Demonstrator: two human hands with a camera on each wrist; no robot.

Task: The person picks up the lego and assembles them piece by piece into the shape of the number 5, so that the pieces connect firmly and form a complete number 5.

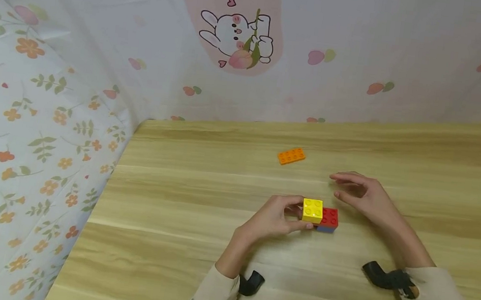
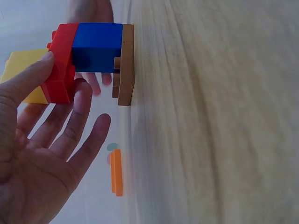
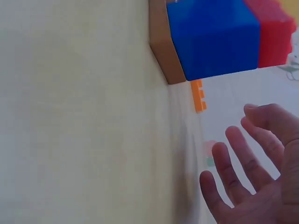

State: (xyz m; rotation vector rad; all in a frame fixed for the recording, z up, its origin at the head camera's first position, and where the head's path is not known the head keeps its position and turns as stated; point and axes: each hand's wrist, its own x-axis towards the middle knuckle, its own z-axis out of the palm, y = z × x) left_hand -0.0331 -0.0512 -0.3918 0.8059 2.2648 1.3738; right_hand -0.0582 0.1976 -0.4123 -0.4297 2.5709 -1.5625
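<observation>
A small stack of toy building bricks stands on the table. In the left wrist view its brown plate (image 2: 126,65) lies at the bottom, bearing a blue brick (image 2: 98,46), with a red brick (image 2: 60,70) above. A yellow brick (image 1: 312,211) tops the left end of the red one. My left hand (image 1: 275,216) pinches the stack at the red and yellow bricks, thumb on the near side and fingers partly hidden behind. To the right of the stack, my right hand (image 1: 364,194) hovers with loosely bent fingers, apart from the bricks and holding nothing.
An orange brick plate (image 1: 291,156) lies farther back on the wooden table (image 1: 174,187). Patterned cloth (image 1: 125,23) hangs behind the table and along its left side. Black wrist-worn pieces (image 1: 251,283) sit by both sleeves.
</observation>
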